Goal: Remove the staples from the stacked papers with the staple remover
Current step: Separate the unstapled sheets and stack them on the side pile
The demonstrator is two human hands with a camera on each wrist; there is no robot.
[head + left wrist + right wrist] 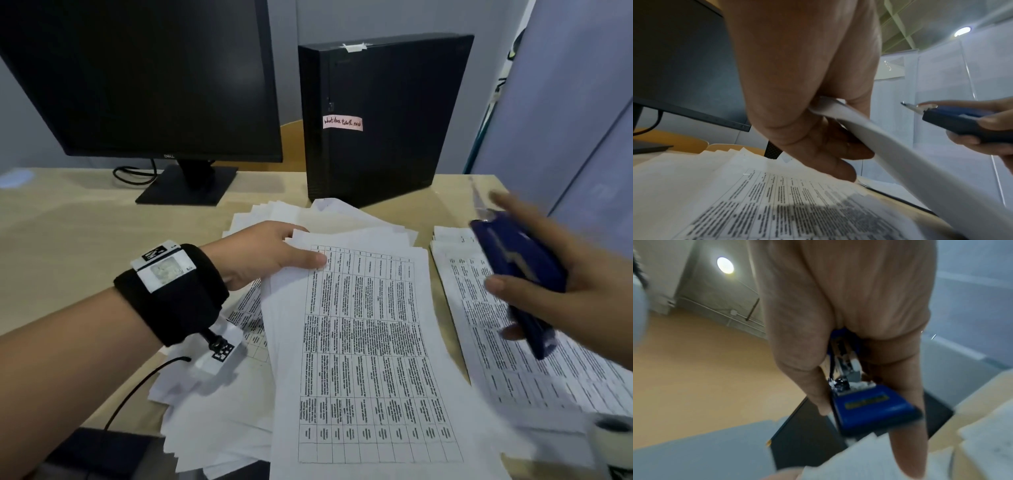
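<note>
A set of printed table sheets (363,342) lies atop a spread pile of papers (212,418) in the middle of the desk. My left hand (274,253) pinches the far left corner of that set, thumb on top; in the left wrist view the lifted sheets (879,146) curve up between thumb and fingers (818,138). My right hand (561,274) grips a blue staple remover (517,270) above a second paper stack (513,359) at the right. Its metal tip (910,108) points toward the left hand. The right wrist view shows the blue tool (869,407) between thumb and fingers, blurred.
A black monitor (137,75) on its stand (188,185) and a black computer case (383,116) with a pink note stand at the back of the wooden desk (68,222). A grey partition (565,102) rises at the right. A white roll (613,442) sits at the lower right.
</note>
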